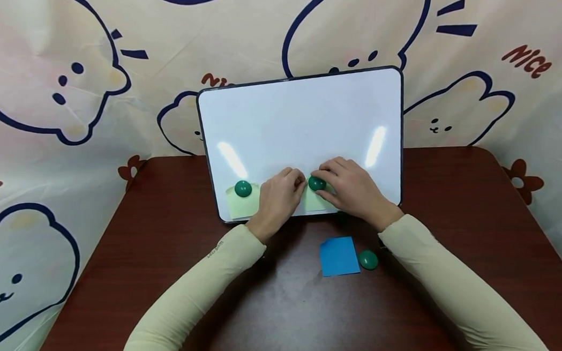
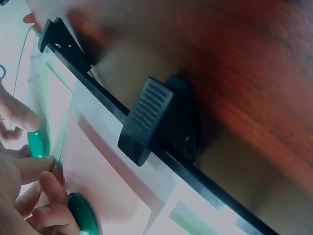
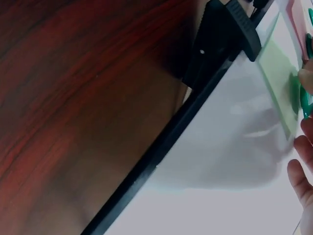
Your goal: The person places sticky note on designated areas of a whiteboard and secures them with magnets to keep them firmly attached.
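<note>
A whiteboard (image 1: 304, 118) with a dark frame leans upright at the back of the table. My right hand (image 1: 350, 188) grips a round green magnet (image 1: 316, 183) over the upper part of a pale green sticky note (image 1: 314, 201) on the board. Beside it, my left hand (image 1: 279, 199) has its fingertips together at that note's left edge, pinching it. A pink sticky note (image 2: 102, 181) with another green magnet (image 2: 83, 214) shows in the left wrist view, close to the left fingers; the left hand hides it in the head view.
Farther left on the board, a green magnet (image 1: 243, 188) sits on a yellow-green note (image 1: 241, 207). A blue sticky note (image 1: 340, 257) and a loose green magnet (image 1: 368, 260) lie on the brown table (image 1: 301, 316). Black clips (image 2: 151, 122) grip the board's lower edge.
</note>
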### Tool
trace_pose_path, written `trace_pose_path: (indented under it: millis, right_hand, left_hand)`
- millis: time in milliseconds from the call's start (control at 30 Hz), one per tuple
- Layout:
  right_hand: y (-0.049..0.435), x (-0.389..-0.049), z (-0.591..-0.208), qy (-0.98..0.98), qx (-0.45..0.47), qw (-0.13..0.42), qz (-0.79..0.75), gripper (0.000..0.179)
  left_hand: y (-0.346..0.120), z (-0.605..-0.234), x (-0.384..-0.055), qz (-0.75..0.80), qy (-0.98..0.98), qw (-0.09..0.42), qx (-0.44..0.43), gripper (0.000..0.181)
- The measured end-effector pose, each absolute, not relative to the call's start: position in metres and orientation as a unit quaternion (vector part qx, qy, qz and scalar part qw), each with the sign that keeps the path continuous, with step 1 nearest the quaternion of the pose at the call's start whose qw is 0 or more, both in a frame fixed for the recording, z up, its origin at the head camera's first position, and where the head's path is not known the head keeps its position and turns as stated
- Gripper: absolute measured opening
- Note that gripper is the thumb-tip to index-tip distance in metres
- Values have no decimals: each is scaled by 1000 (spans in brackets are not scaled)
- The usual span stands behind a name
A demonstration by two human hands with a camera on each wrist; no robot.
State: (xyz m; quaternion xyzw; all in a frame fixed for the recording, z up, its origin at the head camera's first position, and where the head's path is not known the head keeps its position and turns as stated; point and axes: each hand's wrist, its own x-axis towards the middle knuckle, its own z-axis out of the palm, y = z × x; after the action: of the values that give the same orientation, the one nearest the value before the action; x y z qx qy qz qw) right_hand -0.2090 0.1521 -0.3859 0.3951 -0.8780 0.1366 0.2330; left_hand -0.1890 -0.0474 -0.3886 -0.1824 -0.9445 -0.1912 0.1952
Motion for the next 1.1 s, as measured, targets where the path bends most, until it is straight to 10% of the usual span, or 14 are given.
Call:
trace_pose_path:
  millis: [800, 1100]
  right_hand:
    - [192, -176, -387, -893, 370, 222, 132, 40]
    - [220, -149, -401, -903, 373, 169, 133, 41]
  left_hand:
    - [-55, -381, -171, -229, -934, 200, -190, 11]
    - [-50, -389, -142, -229, -937, 45, -261, 17]
